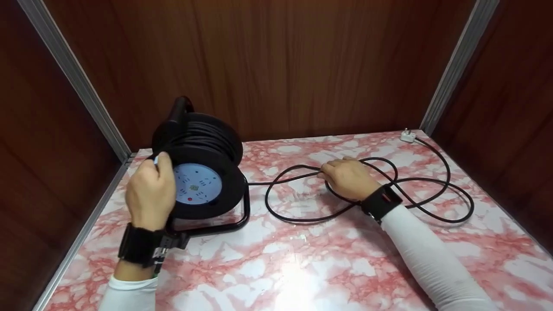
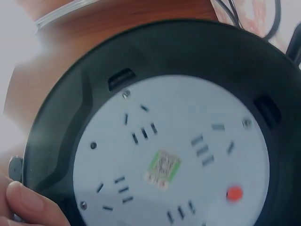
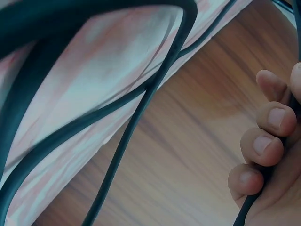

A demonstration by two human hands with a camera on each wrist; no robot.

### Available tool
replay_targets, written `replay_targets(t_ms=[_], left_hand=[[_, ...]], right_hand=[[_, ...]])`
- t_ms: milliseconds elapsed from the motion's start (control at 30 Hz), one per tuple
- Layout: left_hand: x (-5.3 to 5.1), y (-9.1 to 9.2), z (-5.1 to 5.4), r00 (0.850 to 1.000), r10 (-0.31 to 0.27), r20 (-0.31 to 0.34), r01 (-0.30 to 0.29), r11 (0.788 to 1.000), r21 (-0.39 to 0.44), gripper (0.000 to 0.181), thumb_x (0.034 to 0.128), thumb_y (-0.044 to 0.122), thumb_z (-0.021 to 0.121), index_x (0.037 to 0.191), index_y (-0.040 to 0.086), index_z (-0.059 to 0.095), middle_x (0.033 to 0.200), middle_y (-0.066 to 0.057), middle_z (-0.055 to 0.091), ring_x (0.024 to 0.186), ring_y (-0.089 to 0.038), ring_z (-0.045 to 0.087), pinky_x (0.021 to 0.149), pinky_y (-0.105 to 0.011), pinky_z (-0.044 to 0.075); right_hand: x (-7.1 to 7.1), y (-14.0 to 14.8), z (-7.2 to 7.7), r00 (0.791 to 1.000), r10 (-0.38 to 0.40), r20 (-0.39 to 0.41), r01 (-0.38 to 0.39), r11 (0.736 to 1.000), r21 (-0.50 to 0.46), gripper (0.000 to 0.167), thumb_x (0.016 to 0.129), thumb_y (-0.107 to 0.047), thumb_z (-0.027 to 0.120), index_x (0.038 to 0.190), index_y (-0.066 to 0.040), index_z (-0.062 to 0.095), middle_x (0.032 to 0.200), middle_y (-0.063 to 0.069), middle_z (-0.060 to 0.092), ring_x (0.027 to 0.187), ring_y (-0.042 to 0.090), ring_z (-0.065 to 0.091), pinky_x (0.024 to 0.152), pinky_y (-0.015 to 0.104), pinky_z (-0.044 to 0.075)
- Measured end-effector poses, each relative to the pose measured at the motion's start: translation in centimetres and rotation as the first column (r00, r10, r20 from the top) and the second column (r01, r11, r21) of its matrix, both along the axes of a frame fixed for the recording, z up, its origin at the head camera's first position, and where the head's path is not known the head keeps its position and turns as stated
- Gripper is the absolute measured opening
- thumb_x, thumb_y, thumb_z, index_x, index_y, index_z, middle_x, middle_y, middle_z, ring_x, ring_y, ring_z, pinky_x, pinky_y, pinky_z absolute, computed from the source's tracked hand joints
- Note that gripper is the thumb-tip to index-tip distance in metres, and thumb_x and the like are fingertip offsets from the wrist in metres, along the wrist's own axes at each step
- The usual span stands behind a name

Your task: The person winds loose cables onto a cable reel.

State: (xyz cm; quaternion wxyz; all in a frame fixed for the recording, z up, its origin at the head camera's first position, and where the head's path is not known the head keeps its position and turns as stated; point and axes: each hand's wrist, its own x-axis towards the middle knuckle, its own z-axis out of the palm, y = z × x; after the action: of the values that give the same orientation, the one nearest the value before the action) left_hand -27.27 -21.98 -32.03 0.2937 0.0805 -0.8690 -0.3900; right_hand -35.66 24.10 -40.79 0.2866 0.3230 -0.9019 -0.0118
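A black cable reel (image 1: 235, 181) stands on its tube frame at the left, its pale socket panel (image 2: 174, 141) turned towards me. My left hand (image 1: 151, 190) is curled at the reel's left rim, gripping a small winding knob that the fingers mostly hide. The thumb (image 2: 33, 202) shows beside the rim in the left wrist view. Black cable (image 1: 287, 220) runs from the reel across to my right hand (image 1: 352, 178). That hand's fingers (image 3: 263, 143) curl round the cable in the right wrist view.
Loose loops of the cable spread to the right and end in a white plug (image 1: 407, 136) near the back corner. Beneath lies a red-and-white marbled tabletop (image 1: 259, 268). Wood-grain panels (image 1: 302, 65) enclose the back and both sides.
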Motion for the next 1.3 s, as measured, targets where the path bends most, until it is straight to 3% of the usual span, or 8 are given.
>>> replay_targets(t_ms=[200,533,700,800,933,1067,1300], left_hand=[[-0.3,1.8,0.0,0.996,-0.011,-0.085,0.011,1.0,-0.004,0.058,0.113,0.048,0.041,0.08,0.003,0.055,0.087,-0.03,0.064,0.09,-0.055,0.068,0.073,-0.063,0.044],[-0.1,3.9,-0.3,0.991,0.0,-0.133,-0.017,0.992,-0.125,0.051,0.1117,0.041,0.044,0.078,0.004,0.054,0.074,-0.029,0.066,0.075,-0.058,0.07,0.063,-0.067,0.048],[-0.2,4.1,-0.5,0.988,0.001,-0.155,-0.026,0.987,-0.16,0.05,0.1118,0.041,0.044,0.078,0.005,0.054,0.068,-0.026,0.062,0.069,-0.055,0.068,0.059,-0.065,0.048],[-0.3,4.1,-0.6,0.985,0.003,-0.172,-0.032,0.985,-0.168,0.05,0.1117,0.04,0.045,0.078,0.004,0.054,0.067,-0.026,0.062,0.067,-0.056,0.068,0.058,-0.065,0.047],[-0.3,4.3,-0.6,0.982,-0.002,-0.19,-0.033,0.983,-0.178,0.05,0.1117,0.039,0.045,0.077,0.004,0.054,0.066,-0.026,0.061,0.067,-0.056,0.068,0.057,-0.066,0.047],[-0.2,4.6,-0.8,0.981,-0.002,-0.193,-0.035,0.981,-0.191,0.05,0.1118,0.039,0.045,0.078,0.003,0.054,0.064,-0.025,0.06,0.065,-0.055,0.067,0.056,-0.064,0.047],[-0.4,5.7,-1.4,0.973,-0.012,-0.232,-0.048,0.966,-0.253,0.05,0.1101,0.04,0.048,0.079,0.002,0.056,0.063,-0.026,0.062,0.062,-0.054,0.066,0.057,-0.066,0.049]], right_hand=[[-0.2,-1.4,-0.4,0.998,0.033,0.062,-0.033,0.999,-0.002,0.024,0.111,-0.031,0.062,0.097,-0.013,0.069,0.085,0.004,0.075,0.079,0.028,0.076,0.074,0.049,0.058],[-0.2,-2.4,-1.0,0.996,0.081,0.038,-0.082,0.996,0.036,0.015,0.107,-0.027,0.068,0.102,-0.014,0.071,0.086,0.003,0.075,0.076,0.027,0.076,0.07,0.047,0.058],[0.1,-0.7,0.7,0.994,-0.015,0.11,0.016,1.0,-0.007,0.016,0.107,-0.025,0.067,0.096,-0.013,0.069,0.076,0.003,0.073,0.064,0.029,0.071,0.061,0.049,0.056],[0.3,0.9,2.1,0.981,-0.113,0.16,0.123,0.991,-0.052,0.021,0.107,-0.028,0.067,0.091,-0.014,0.068,0.07,0.003,0.07,0.061,0.03,0.068,0.057,0.052,0.053],[0.1,3.3,2.9,0.96,-0.206,0.191,0.226,0.97,-0.089,0.026,0.108,-0.032,0.067,0.09,-0.013,0.068,0.069,0.005,0.067,0.062,0.032,0.067,0.056,0.052,0.051],[-0.2,4.2,2.7,0.951,-0.204,0.233,0.225,0.972,-0.068,0.028,0.109,-0.035,0.064,0.092,-0.014,0.069,0.071,0.005,0.067,0.065,0.029,0.068,0.058,0.047,0.049],[-0.4,3.4,2.1,0.964,-0.157,0.213,0.178,0.981,-0.084,0.026,0.108,-0.036,0.067,0.091,-0.016,0.07,0.069,0.001,0.068,0.06,0.024,0.064,0.056,0.043,0.046]])
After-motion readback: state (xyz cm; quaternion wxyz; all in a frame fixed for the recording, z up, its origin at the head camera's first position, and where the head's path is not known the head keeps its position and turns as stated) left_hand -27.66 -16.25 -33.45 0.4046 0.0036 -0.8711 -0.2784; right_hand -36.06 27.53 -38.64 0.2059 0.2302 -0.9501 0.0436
